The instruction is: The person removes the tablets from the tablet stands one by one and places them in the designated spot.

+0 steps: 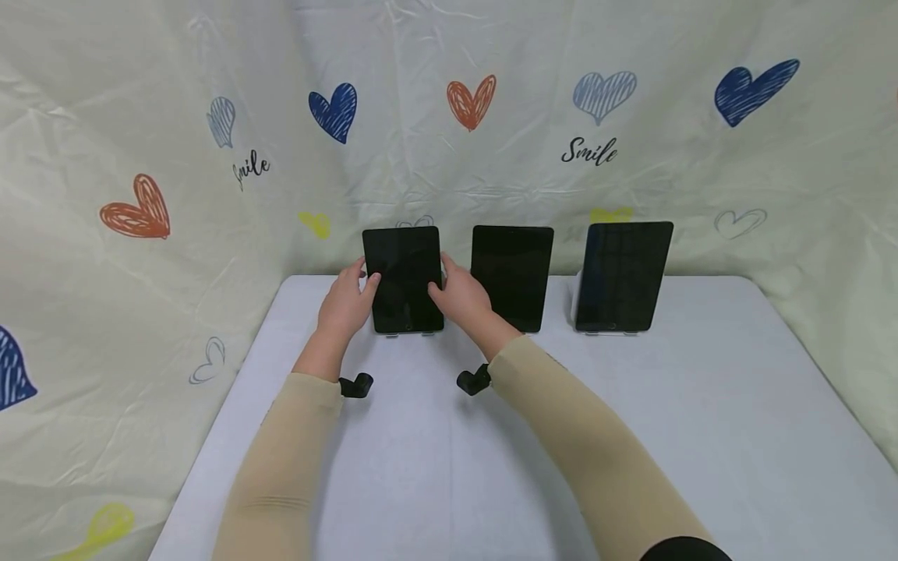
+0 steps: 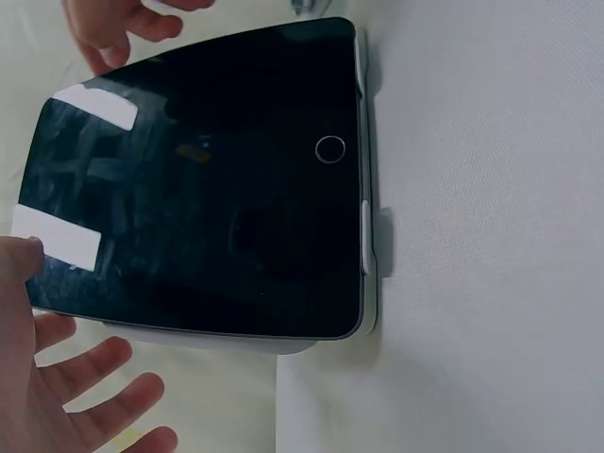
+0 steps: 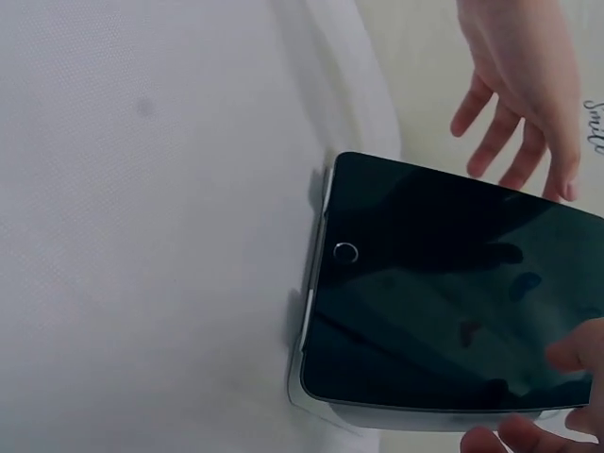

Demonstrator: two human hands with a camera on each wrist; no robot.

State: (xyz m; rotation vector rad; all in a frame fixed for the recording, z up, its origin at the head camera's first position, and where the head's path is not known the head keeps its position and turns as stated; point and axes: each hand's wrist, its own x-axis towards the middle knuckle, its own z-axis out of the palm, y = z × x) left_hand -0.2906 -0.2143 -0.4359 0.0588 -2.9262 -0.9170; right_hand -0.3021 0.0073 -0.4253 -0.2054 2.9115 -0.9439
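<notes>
A black-fronted tablet [image 1: 403,284] with a round home button leans upright on a pale stand [image 2: 368,236] at the left of the row. Beside its left edge is my left hand [image 1: 348,300], its thumb tip over the screen's border. The other fingers of that hand spread apart, away from the tablet, in the left wrist view. At the right edge my right hand [image 1: 463,296] has its thumb [image 3: 576,347] over the screen side and its loosely bent fingers beyond the edge. Both hands stand at about mid-height of the tablet.
A second tablet [image 1: 512,273] stands just right of my right hand, partly behind its wrist. Farther right a third tablet [image 1: 624,276] leans on its stand. All are near the back of the white-covered table [image 1: 701,421], before a heart-printed curtain [image 1: 526,47].
</notes>
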